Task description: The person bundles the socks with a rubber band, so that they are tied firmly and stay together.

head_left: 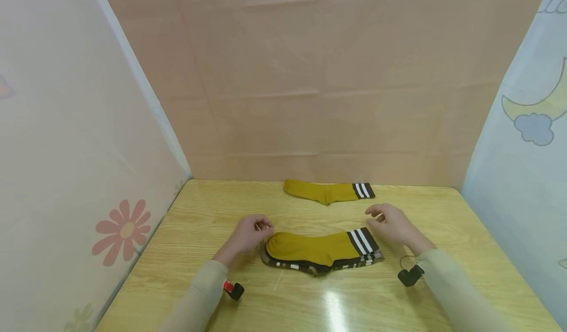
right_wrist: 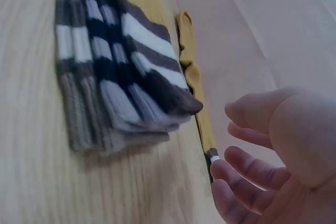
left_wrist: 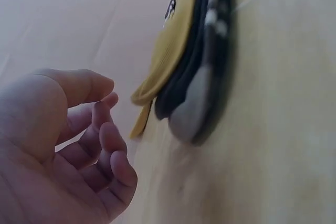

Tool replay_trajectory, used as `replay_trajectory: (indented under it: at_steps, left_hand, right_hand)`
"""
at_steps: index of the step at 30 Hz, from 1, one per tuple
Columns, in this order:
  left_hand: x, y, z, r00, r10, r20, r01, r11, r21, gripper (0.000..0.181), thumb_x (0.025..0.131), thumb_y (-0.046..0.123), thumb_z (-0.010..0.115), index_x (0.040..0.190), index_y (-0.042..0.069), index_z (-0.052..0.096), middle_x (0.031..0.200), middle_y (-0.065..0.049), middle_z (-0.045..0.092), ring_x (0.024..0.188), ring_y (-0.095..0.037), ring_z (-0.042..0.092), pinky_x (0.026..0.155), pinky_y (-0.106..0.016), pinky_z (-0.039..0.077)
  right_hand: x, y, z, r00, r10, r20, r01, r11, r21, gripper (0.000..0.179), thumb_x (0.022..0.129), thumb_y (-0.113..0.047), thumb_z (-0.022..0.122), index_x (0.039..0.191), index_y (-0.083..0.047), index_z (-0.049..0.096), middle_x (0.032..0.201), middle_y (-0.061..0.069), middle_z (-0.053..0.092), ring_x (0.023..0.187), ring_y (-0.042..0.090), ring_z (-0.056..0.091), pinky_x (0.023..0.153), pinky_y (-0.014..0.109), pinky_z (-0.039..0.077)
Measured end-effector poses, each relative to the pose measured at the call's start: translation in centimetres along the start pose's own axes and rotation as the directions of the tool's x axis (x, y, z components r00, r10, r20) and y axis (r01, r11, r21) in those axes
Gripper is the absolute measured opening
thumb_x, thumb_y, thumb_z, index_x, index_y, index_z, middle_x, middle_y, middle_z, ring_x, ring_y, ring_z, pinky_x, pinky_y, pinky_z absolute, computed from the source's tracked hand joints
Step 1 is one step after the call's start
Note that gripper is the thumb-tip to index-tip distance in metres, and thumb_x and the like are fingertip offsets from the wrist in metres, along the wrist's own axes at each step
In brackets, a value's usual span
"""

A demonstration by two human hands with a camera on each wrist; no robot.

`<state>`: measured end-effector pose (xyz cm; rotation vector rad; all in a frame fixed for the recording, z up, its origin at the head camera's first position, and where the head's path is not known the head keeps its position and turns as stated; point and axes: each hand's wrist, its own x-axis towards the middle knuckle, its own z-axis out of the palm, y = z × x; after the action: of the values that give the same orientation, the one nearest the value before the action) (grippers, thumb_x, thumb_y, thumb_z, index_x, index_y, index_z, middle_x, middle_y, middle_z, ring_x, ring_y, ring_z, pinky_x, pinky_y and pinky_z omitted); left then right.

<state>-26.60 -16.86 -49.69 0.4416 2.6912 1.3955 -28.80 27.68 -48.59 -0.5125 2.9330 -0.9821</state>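
A mustard sock [head_left: 305, 247] with a dark, white-striped cuff lies on top of a small pile of socks. Beneath it, black and grey-brown patterned socks [right_wrist: 76, 66] stick out along the near side and at the cuffs. My left hand [head_left: 251, 233] is beside the toe end, its fingers loosely bent with nothing between them; in the left wrist view a gap separates the fingertips [left_wrist: 111, 135] from the pile. Past the cuff end, my right hand [head_left: 390, 222] hovers with relaxed, slightly curled fingers and holds nothing.
Farther back on the wooden table [head_left: 199, 209], another mustard sock [head_left: 316, 191] with a striped cuff lies flat. A tan sheet [head_left: 319, 85] hangs behind the table. Pale patterned sheets stand at left [head_left: 66, 125] and right [head_left: 522, 184].
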Motion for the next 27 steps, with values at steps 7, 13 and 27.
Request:
replay_trajectory:
  at_steps: [7,13,27]
  left_hand:
    - [3.4,-0.2,-0.6,0.999,-0.018,0.029,0.017,1.000,0.014,0.019,0.099,0.017,0.073,0.114,0.005,0.073,0.098,-0.003,0.069,0.084,-0.018,0.064,0.065,-0.034,0.055]
    - [6.2,-0.5,-0.3,0.999,-0.024,0.043,0.022,0.998,0.054,0.029,0.100,0.020,0.072,0.126,0.006,0.069,0.122,-0.010,0.069,0.106,-0.026,0.066,0.094,-0.046,0.057]
    - [10.2,-0.9,0.7,0.992,-0.087,0.091,0.082,0.995,0.058,0.051,0.100,0.026,0.073,0.147,0.013,0.058,0.153,-0.017,0.054,0.132,-0.036,0.056,0.103,-0.053,0.052]
  right_hand:
    - [1.9,1.0,-0.2,0.999,0.024,-0.035,-0.024,1.000,-0.011,0.031,0.101,-0.016,0.068,0.125,0.003,0.070,0.115,0.024,0.070,0.096,0.032,0.069,0.085,0.052,0.058]
    - [3.2,1.6,-0.5,0.996,0.071,-0.047,-0.072,0.997,-0.022,0.034,0.102,-0.018,0.066,0.127,0.005,0.068,0.122,0.030,0.067,0.102,0.040,0.069,0.089,0.057,0.056]
    - [5.3,2.7,-0.8,0.985,0.130,-0.115,-0.132,0.991,-0.012,0.034,0.102,-0.014,0.063,0.128,0.008,0.066,0.137,0.037,0.058,0.109,0.048,0.063,0.095,0.064,0.050]
